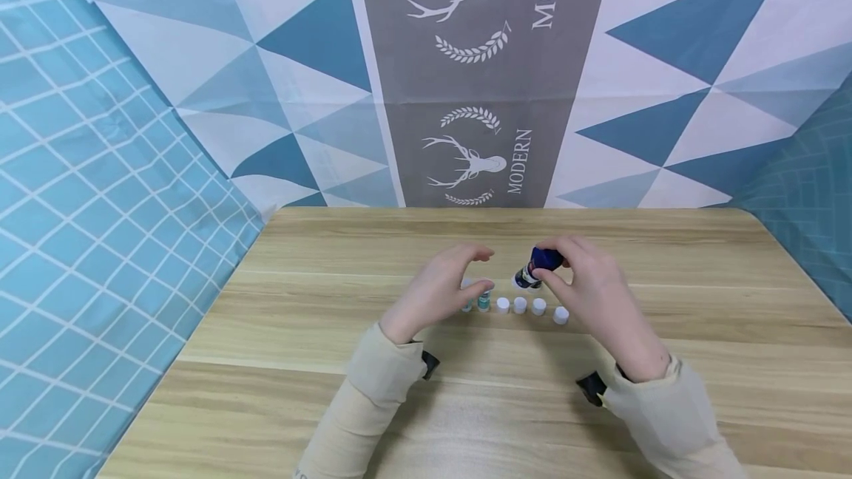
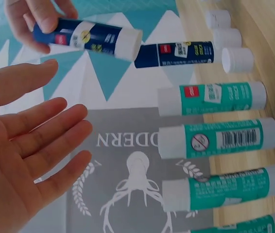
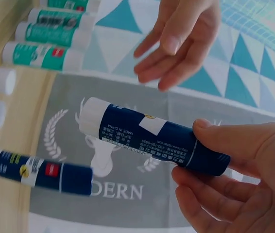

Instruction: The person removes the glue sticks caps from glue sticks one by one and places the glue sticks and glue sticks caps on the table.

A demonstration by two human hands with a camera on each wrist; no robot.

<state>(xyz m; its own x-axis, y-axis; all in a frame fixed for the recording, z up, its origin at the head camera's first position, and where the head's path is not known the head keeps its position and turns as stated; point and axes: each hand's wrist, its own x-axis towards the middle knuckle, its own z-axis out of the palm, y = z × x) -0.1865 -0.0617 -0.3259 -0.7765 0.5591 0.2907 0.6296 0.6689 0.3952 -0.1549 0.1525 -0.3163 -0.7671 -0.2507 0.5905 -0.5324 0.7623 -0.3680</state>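
My right hand (image 1: 599,288) pinches a dark blue glue stick (image 1: 530,273) between thumb and fingers by its dark blue end. The stick is tilted above the table, its white end (image 3: 93,116) pointing down and away from the palm. A second dark blue glue stick (image 3: 45,173) stands upright close by, its lower end overlapped by a short white cap. My left hand (image 1: 439,287) holds nothing; its fingers are spread and relaxed near the teal glue sticks (image 2: 223,98). These stand in a row with white ends, partly hidden behind that hand in the head view.
Several short white caps (image 1: 520,305) stand in a line on the wooden table (image 1: 299,301), to the right of the teal sticks. Behind the table hangs a patterned cloth (image 1: 466,80), and a blue checked cloth (image 1: 100,205) covers the left side.
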